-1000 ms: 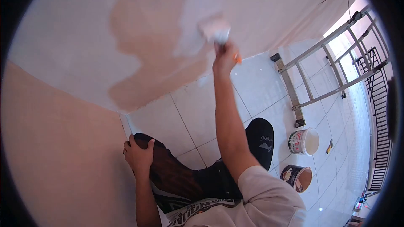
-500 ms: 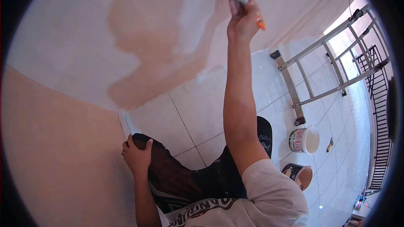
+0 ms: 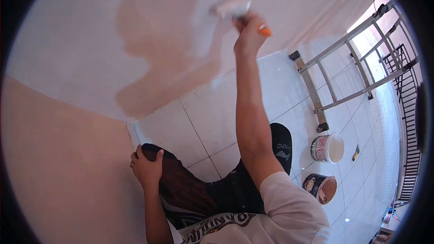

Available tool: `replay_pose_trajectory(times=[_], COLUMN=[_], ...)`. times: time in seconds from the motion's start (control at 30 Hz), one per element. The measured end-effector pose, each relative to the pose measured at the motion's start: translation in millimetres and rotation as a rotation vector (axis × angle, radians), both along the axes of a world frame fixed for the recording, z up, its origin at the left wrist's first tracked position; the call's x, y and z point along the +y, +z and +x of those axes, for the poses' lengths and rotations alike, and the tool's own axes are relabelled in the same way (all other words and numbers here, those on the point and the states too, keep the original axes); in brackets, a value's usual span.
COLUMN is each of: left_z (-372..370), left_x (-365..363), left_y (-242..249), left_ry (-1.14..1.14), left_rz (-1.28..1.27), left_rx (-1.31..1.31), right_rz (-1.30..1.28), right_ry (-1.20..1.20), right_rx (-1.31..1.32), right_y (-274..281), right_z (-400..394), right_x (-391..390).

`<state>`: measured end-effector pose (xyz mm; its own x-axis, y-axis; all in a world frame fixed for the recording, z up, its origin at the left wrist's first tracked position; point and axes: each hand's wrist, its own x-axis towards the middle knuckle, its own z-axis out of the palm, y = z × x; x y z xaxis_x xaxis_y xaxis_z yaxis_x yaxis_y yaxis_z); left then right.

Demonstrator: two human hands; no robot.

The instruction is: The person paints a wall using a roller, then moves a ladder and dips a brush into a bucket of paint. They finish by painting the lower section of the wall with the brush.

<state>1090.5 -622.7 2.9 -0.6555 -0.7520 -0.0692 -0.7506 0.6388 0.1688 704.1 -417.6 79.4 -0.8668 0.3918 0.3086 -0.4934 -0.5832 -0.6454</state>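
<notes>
My right hand [image 3: 251, 31] is wrapped round the orange-ended handle of a wide scraper [image 3: 233, 7], whose blade is at the pale wall [image 3: 90, 31]; motion blurs the blade. A shadow of my head and arm falls on that wall, left of the tool. My left hand [image 3: 148, 168], with a ring on one finger, rests on my dark-clad knee [image 3: 169, 165], its fingers spread over it, holding nothing.
An aluminium ladder [image 3: 334, 95] stands at the right. Near it on the tiled floor [image 3: 194, 122] are a white bucket [image 3: 320, 149], a dark bucket [image 3: 313, 184] and a small yellow-handled tool [image 3: 356, 153]. A black railing [image 3: 409, 131] runs at the far right.
My right hand and the scraper have moved down and to the left along the wall. My left hand has stayed on the knee.
</notes>
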Motion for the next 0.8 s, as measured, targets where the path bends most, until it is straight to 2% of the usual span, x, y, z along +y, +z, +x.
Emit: replay_pose_trajectory(times=[0.07,0.17,0.23,0.27,0.3,0.4,0.43,0.53,0.6,0.63,0.7,0.73,0.8], left_z=[-3,-3,-3,-4,-7,-2,-5,-6,-7,-7,-9,-11,-11], left_x=[2,1,1,1,1,2,2,5,5,5,7,7,8], left_y=[-2,-4,-5,-5,-5,-6,-6,-4,-6,-7,-7,-7,-9], left_ry=[0.002,-0.002,-0.002,0.001,0.004,-0.017,-0.030,0.006,-0.017,-0.029,-0.022,-0.020,-0.015], left_rz=[0.006,0.004,0.013,0.015,0.017,0.028,0.034,0.032,0.020,0.016,0.034,0.040,0.041], left_rx=[-0.001,0.010,0.016,0.009,0.006,0.010,0.023,0.004,0.009,0.003,-0.006,-0.002,-0.004], right_rz=[-0.211,-0.189,-0.325,-0.164,-0.232,-0.122,-0.101,-0.077,0.021,0.027,-0.061,-0.142,-0.202], right_ry=[0.033,0.060,0.161,0.058,0.069,-0.021,-0.079,-0.015,-0.027,-0.071,-0.007,0.032,0.099], right_rx=[0.163,0.214,0.156,0.095,-0.059,-0.503,-0.626,-0.449,-0.154,-0.086,0.095,0.149,0.207], right_y=[60,56,1,-49,-98,-203,-201,-166,-83,-30,31,42,21], right_z=[4,-24,-31,-27,-23,3,8,-11,-21,-12,-9,-12,-34], right_x=[11,26,23,21,19,24,21,19,19,19,31,35,42])
